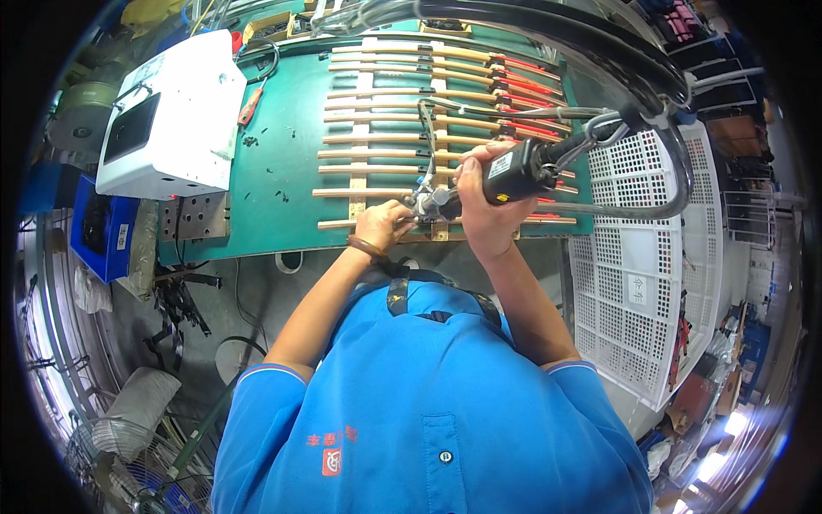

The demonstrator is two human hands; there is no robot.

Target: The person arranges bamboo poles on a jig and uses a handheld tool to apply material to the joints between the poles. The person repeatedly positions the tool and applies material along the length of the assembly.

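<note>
My right hand [486, 206] is wrapped round a black power screwdriver [519, 171]. The tool lies sideways, and its metal nose [435, 204] points left toward my other hand. Beside that nose, my left hand [385, 224] has its fingers pinched together over the nearest wooden rod [338, 224]; whatever is between them is hidden. Several similar rods lie crosswise in a row on two pale wooden strips [360, 171]. Black fittings sit along the rods, and red parts [531, 86] show at the right ends of the farther ones.
The green table [278, 218] carries a white machine [180, 111], a red-handled screwdriver [250, 107] and scattered small black pieces. A black jointed arm with cables [634, 68] reaches overhead. White perforated crates [629, 283] stand at the right, a blue bin [103, 227] at the left.
</note>
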